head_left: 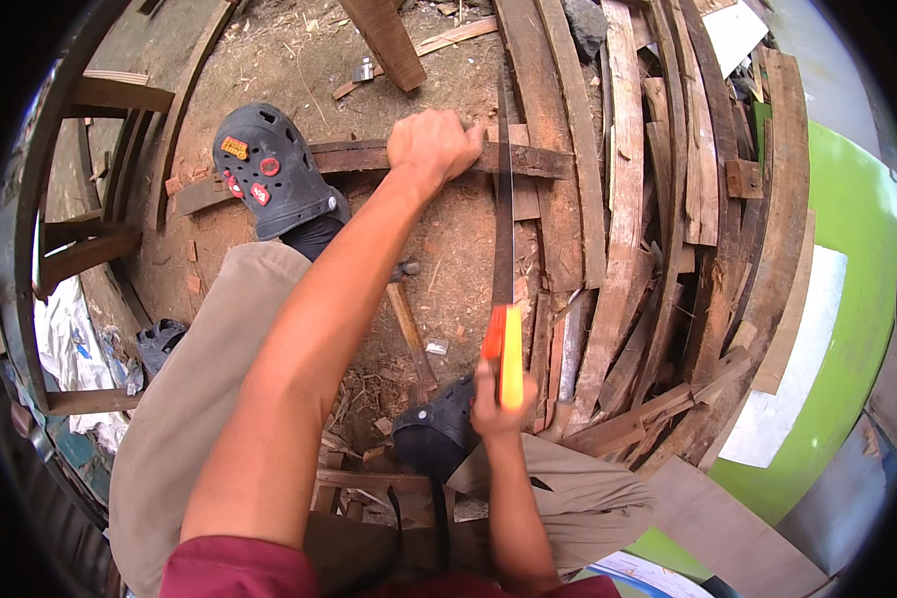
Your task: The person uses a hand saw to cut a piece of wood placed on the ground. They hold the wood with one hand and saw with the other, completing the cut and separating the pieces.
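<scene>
A hand saw (505, 229) with an orange and yellow handle is gripped in my right hand (499, 401). Its dark blade points away from me and crosses a narrow wooden strip (533, 161) near the strip's right end. Fingers wrapped over that strip, my left hand (431, 145) grips it just left of the blade. My left foot, in a dark clog (264, 169), rests on the strip farther left. Some wider boards lie beneath the strip's right end. Whether the blade has cut into the wood, I cannot tell.
A hammer (409, 324) lies on the dirt between my feet. Many old planks (623, 199) are piled along the right, beside a green and white panel (827, 289). A wooden frame (65, 249) stands at the left. One wooden leg (387, 45) juts in at the top.
</scene>
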Motion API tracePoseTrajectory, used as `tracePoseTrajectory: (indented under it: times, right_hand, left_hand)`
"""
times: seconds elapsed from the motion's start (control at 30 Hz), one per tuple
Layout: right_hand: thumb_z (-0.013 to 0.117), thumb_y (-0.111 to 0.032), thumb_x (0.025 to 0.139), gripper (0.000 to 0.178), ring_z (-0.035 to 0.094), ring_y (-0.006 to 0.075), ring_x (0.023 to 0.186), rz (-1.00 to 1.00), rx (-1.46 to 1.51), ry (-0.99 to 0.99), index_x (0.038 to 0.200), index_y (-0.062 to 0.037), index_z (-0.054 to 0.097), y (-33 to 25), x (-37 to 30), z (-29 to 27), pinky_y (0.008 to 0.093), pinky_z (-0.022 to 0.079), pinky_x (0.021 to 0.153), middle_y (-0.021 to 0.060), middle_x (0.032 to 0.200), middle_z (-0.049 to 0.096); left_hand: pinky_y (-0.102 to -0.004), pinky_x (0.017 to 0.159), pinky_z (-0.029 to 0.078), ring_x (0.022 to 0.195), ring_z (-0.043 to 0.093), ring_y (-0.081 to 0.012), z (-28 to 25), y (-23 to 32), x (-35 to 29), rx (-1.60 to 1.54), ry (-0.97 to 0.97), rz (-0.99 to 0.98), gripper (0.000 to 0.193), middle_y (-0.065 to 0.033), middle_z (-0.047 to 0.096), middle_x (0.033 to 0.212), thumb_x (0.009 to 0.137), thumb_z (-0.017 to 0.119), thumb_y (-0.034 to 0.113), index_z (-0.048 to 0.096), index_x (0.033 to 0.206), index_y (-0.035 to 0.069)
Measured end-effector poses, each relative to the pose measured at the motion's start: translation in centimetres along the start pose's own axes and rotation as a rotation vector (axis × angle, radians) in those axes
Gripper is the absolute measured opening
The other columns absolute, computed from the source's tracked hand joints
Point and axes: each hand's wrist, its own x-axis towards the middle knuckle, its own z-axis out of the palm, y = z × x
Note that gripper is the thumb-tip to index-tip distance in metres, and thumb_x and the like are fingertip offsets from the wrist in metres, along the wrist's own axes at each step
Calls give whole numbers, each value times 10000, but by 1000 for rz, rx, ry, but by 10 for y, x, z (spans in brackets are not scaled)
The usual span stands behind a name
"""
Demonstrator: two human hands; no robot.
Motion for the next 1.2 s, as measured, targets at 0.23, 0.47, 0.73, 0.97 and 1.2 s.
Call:
tracePoseTrajectory:
  times: [0.23, 0.47, 0.73, 0.97, 1.2]
  right_hand:
    - [646, -70, 892, 320, 455, 103, 453, 126, 246, 137, 614, -11, 500, -6, 117, 31, 334, 316, 445, 41, 510, 480]
    - [645, -69, 855, 136, 576, 202, 485, -59, -13, 19, 745, 10, 640, 9, -5, 2, 357, 429, 469, 114, 563, 552]
    - [658, -97, 900, 271, 446, 89, 478, 129, 392, 87, 663, -3, 566, 11, 151, 32, 313, 340, 456, -9, 526, 484]
    - [618, -42, 860, 335, 607, 146, 546, 68, 173, 26, 1148, 128, 643, 27, -17, -11, 299, 534, 640, 107, 635, 607]
    - [660, -73, 896, 283, 434, 106, 445, 30, 217, 71, 640, -5, 558, 4, 147, 31, 309, 326, 437, 34, 499, 480]
  left_hand:
    - [-481, 797, 569, 844, 721, -416, 16, 6, 5, -63, 152, 87, 560, -281, 710, 838, 914, 508, 465, 757, 820, -29]
    - [-428, 837, 576, 922, 733, -356, -1, 2, 6, -6, 44, 4, 524, -223, 744, 944, 920, 519, 477, 776, 928, 21]
    - [-429, 848, 574, 949, 731, -343, -3, 15, 11, -21, 62, 22, 533, -215, 745, 960, 925, 527, 507, 781, 947, 38]
    - [-439, 827, 579, 918, 732, -360, -6, 8, 11, -11, -33, -15, 519, -222, 744, 932, 931, 512, 472, 777, 920, 26]
    - [-436, 861, 571, 942, 728, -365, -1, 15, 6, -26, 31, 32, 507, -221, 744, 963, 930, 499, 450, 778, 923, 26]
